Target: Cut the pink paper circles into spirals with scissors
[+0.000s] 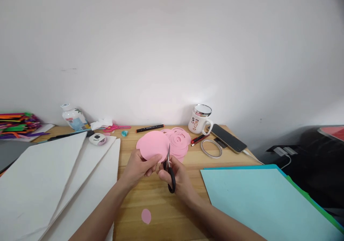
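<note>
Fingers of the left hand are pinching the pink disc by its near edge above the worktop; the right hand is gripping scissors, blades pointing forward along the disc's right side.

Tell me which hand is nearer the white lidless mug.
Right. The right hand, holding scissors, is in front of the mug, slightly left; the left hand is farther left.
</note>
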`<action>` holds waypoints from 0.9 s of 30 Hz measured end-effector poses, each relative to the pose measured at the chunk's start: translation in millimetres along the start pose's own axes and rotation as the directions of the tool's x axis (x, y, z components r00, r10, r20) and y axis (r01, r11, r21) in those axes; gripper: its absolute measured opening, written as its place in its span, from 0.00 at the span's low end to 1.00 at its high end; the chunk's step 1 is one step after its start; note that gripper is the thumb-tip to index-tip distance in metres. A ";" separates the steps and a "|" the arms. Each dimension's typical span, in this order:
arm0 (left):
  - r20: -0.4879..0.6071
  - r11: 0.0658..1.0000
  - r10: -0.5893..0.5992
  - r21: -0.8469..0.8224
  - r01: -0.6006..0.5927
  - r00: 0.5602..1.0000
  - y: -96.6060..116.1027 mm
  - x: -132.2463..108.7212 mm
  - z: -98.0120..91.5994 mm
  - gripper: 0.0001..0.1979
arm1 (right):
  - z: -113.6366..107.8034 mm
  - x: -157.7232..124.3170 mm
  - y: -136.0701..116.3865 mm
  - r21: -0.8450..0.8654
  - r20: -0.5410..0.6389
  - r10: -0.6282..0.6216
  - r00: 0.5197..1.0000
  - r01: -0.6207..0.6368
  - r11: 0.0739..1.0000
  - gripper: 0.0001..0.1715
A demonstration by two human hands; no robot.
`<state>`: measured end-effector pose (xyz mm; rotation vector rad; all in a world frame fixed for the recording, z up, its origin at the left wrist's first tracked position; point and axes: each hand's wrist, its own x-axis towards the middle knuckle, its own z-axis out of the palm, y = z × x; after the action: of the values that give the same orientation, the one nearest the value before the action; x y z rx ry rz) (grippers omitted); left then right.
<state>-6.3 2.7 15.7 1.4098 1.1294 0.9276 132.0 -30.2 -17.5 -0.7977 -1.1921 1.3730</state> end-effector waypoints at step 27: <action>0.006 0.992 -0.053 -0.113 0.053 0.999 1.2 1.3 1.5 0.16 | 4.6 -4.2 8.0 0.042 -0.022 0.074 0.997 -0.074 0.996 0.22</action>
<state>-4.4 3.6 16.7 1.2838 1.0899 0.9363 126.0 -34.4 -24.6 -0.8332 -1.1223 1.4409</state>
